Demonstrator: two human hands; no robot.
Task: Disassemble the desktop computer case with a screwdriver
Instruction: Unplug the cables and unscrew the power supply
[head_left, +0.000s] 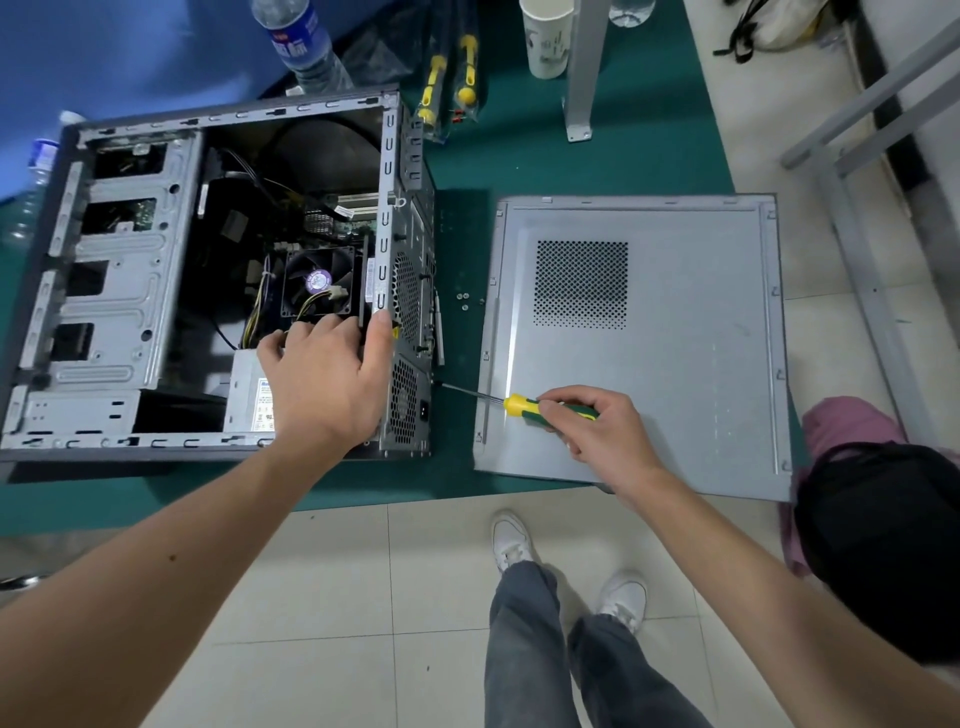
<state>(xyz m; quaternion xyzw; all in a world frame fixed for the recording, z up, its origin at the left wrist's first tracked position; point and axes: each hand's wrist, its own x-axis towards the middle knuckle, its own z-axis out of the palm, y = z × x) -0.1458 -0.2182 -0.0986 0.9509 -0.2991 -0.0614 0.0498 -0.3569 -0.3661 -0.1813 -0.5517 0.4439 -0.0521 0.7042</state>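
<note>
Head view: left hand (322, 379) grips case (387, 208) rim; right hand (602, 431) pinches screwdriver (519, 404).

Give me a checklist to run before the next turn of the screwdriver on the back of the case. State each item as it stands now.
1. Screwdriver gripped firmly: ok, the right hand has its fingers curled round the yellow and green handle.
2. Tip seated in a screw on the rear panel: cannot tell, the tip reaches the panel's edge but the screw head is too small to see.
3. Case steadied: ok, the left hand holds the rear edge, thumb over the frame.
4. Side panel out of the way: ok, it lies flat to the right of the case.
5. Removed screws kept together: ok, they lie on the green mat between case and panel.
</note>
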